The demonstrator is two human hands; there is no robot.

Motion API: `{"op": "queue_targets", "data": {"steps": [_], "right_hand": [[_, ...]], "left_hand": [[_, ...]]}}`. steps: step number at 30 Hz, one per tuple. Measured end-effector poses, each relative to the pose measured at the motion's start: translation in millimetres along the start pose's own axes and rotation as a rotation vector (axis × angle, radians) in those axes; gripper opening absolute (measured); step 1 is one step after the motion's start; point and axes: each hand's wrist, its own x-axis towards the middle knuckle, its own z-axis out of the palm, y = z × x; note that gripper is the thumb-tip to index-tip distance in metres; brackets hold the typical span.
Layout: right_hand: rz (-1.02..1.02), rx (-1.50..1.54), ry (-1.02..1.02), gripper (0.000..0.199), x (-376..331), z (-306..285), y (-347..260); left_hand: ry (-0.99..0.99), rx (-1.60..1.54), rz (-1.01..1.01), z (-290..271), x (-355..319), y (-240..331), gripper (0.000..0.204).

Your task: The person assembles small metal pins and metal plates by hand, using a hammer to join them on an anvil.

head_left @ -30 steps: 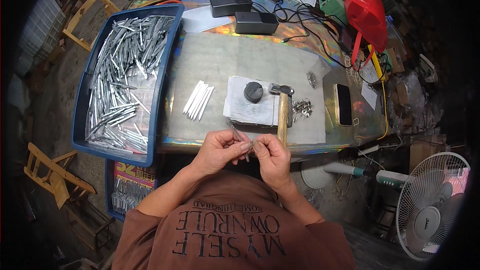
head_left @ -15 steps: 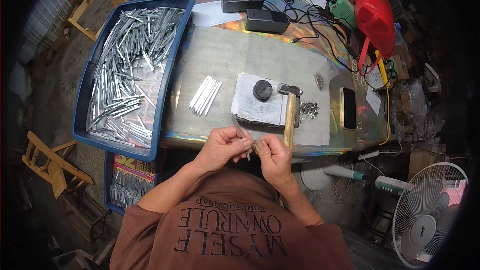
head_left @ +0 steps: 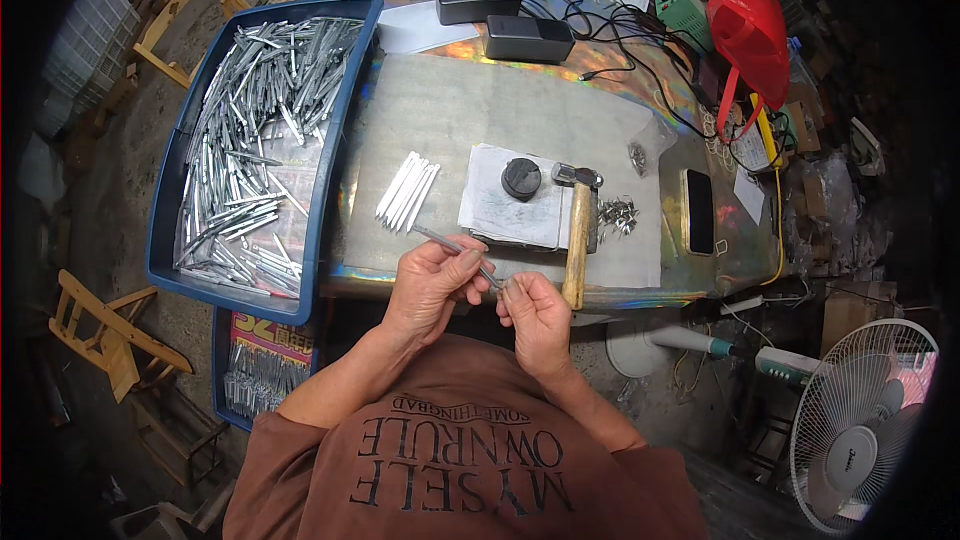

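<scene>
My left hand (head_left: 432, 285) is closed around a slim grey metal rod (head_left: 436, 236), which slants down to the right. At the rod's near end, the fingertips of my right hand (head_left: 537, 318) are pinched together; whether they grip the rod or a tiny piece on it is hidden. Just beyond my left hand lies a small row of pale metal rods (head_left: 408, 192). Ahead, a white-covered block (head_left: 490, 218) carries a round black piece (head_left: 521, 179). A hammer (head_left: 578, 240) lies along its right side, its wooden handle toward me. Small shiny metal bits (head_left: 617, 216) are heaped beside it.
A blue tray (head_left: 328, 190) full of metal rods stands left, with another blue bin (head_left: 217, 370) below. Black boxes (head_left: 528, 40) and cables lie at the back. A phone (head_left: 698, 212), a red bag (head_left: 745, 35) and a fan (head_left: 862, 430) are to the right.
The rod has swung from nearly upright to a slant, its far end now reaching toward the row of rods. My left hand has turned with it; my right hand has shifted slightly.
</scene>
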Motion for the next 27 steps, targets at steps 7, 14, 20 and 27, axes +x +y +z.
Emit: {"op": "queue_targets", "data": {"steps": [7, 14, 20, 27], "right_hand": [[-0.007, 0.0, 0.015, 0.015, -0.1, 1.2, 0.6], [0.011, 0.256, 0.034, 0.013, 0.8, 5.6, 5.2], [0.069, 0.502, 0.006, 0.013, 1.3, 9.6, 1.9], [0.108, 0.581, -0.002, 0.013, 3.7, 10.6, 0.9]], "left_hand": [[0.004, 0.009, 0.013, 0.8, -1.1, -1.5, 0.016], [0.009, 0.039, 0.177, 4.5, -6.3, -9.6, 0.016], [-0.018, 0.412, 0.473, 8.8, -13.7, -8.9, 0.016], [0.041, 0.19, 0.302, 15.1, -12.5, -5.4, 0.014]]}}
